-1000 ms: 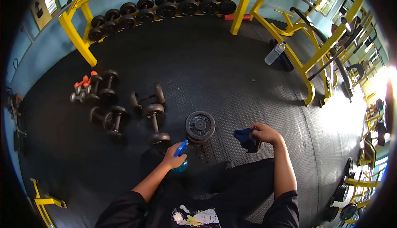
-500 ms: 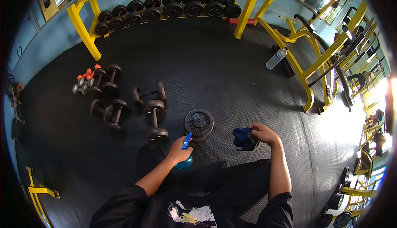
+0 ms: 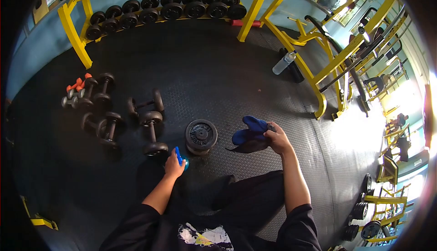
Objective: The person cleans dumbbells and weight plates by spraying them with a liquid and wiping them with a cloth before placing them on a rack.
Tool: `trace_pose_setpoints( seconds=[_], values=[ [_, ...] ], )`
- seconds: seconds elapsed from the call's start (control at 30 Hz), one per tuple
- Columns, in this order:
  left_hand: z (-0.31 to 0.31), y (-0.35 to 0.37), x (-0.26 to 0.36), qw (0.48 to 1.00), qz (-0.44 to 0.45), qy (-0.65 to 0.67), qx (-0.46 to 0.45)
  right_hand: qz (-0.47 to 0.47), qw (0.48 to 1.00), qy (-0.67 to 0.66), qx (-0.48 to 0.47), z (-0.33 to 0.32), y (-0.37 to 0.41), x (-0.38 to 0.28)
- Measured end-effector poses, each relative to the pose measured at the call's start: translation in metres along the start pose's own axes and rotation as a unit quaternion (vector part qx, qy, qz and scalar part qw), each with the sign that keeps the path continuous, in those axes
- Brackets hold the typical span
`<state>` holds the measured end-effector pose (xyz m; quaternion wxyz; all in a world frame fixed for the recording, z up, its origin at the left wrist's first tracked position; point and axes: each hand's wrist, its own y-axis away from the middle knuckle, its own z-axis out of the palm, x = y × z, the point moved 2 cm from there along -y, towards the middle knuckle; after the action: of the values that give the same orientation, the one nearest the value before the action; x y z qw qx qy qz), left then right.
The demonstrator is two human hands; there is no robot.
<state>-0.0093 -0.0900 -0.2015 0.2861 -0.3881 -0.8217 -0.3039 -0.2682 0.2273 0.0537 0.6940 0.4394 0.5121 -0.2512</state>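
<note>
My left hand (image 3: 174,165) is closed around a spray bottle (image 3: 179,157) with a blue trigger head; part of its teal body shows beside the fingers. Just ahead and to the right lies a stack of dark weight plates (image 3: 201,135), with raised lettering on the top one. On the right, my right hand (image 3: 278,139) grips a blue and black cloth (image 3: 251,133) by one edge. The cloth hangs in loose folds above the black floor, apart from the plates.
Several dark dumbbells (image 3: 153,133) lie to the left, with small orange dumbbells (image 3: 78,83) beyond them. A yellow rack (image 3: 75,37) of dumbbells stands along the wall. A water bottle (image 3: 284,63) is near yellow gym machines (image 3: 314,82) at right.
The cloth has been lifted and has opened out in my right hand. My left hand has moved left with the spray bottle, whose teal body shows less. The whole view has shifted.
</note>
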Motion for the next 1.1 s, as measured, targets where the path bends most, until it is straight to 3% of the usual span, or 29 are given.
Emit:
trace_pose_setpoints(
  seconds=[0.1, 0.17, 0.23, 0.27, 0.3, 0.33, 0.37, 0.43, 0.47, 0.5, 0.53, 0.57, 0.63, 0.7, 0.87, 0.97, 1.03, 1.07, 1.1],
  values=[
    [-0.023, 0.019, 0.029, 0.997, 0.023, -0.08, 0.002, 0.031, 0.999, -0.021, -0.012, 0.004, 0.002, 0.001],
    [-0.04, 0.028, 0.05, 0.995, -0.011, -0.093, -0.028, 0.026, 0.999, 0.022, -0.01, 0.019, 0.0, 0.01],
    [-0.05, 0.034, 0.062, 0.985, 0.062, -0.123, 0.099, 0.011, 0.983, 0.182, -0.035, 0.04, -0.004, 0.018],
    [-0.053, 0.032, 0.066, 0.986, 0.051, -0.121, 0.101, 0.024, 0.953, 0.3, -0.037, 0.054, -0.001, 0.021],
    [-0.061, 0.029, 0.076, 0.98, 0.13, -0.078, 0.132, 0.029, 0.951, 0.304, -0.049, 0.069, -0.004, 0.031],
    [-0.064, 0.028, 0.084, 0.964, 0.208, -0.035, 0.163, -0.046, 0.895, 0.441, -0.046, 0.085, -0.005, 0.041],
    [-0.062, 0.025, 0.092, 0.965, 0.2, -0.036, 0.164, -0.125, 0.816, 0.563, -0.04, 0.101, -0.005, 0.053],
    [-0.045, 0.009, 0.101, 0.97, 0.154, 0.184, 0.05, -0.052, 0.784, 0.609, -0.106, 0.136, -0.007, 0.09],
    [-0.027, -0.004, 0.087, 0.976, 0.184, 0.099, 0.054, -0.055, 0.781, 0.612, -0.11, 0.148, 0.0, 0.117],
    [-0.031, -0.004, 0.09, 0.976, 0.181, 0.101, 0.061, -0.146, 0.739, 0.653, -0.072, 0.159, 0.01, 0.145],
    [-0.037, -0.001, 0.097, 0.968, 0.12, 0.217, 0.048, -0.237, 0.688, 0.685, -0.036, 0.167, 0.012, 0.157],
    [-0.042, 0.002, 0.101, 0.942, 0.057, 0.33, 0.033, -0.242, 0.686, 0.685, -0.044, 0.169, 0.007, 0.155],
    [-0.05, 0.005, 0.097, 0.939, 0.044, 0.34, 0.032, -0.266, 0.612, 0.742, -0.073, 0.172, 0.012, 0.156],
    [-0.049, 0.0, 0.096, 0.937, 0.05, 0.344, 0.014, -0.251, 0.633, 0.725, -0.1, 0.179, 0.005, 0.155],
    [-0.037, -0.005, 0.077, 0.936, -0.013, 0.352, -0.018, -0.219, 0.659, 0.719, -0.024, 0.231, -0.024, 0.151],
    [-0.025, -0.011, 0.068, 0.901, 0.033, 0.433, 0.003, -0.209, 0.65, 0.73, 0.025, 0.245, -0.056, 0.141],
    [-0.028, -0.012, 0.071, 0.875, 0.053, 0.482, 0.001, -0.185, 0.696, 0.693, 0.018, 0.238, -0.066, 0.127],
    [-0.03, -0.014, 0.071, 0.873, 0.051, 0.485, -0.002, -0.258, 0.677, 0.687, 0.059, 0.228, -0.069, 0.129],
    [-0.037, -0.013, 0.073, 0.847, 0.042, 0.53, -0.031, -0.255, 0.674, 0.691, 0.057, 0.218, -0.071, 0.123]
  ],
)
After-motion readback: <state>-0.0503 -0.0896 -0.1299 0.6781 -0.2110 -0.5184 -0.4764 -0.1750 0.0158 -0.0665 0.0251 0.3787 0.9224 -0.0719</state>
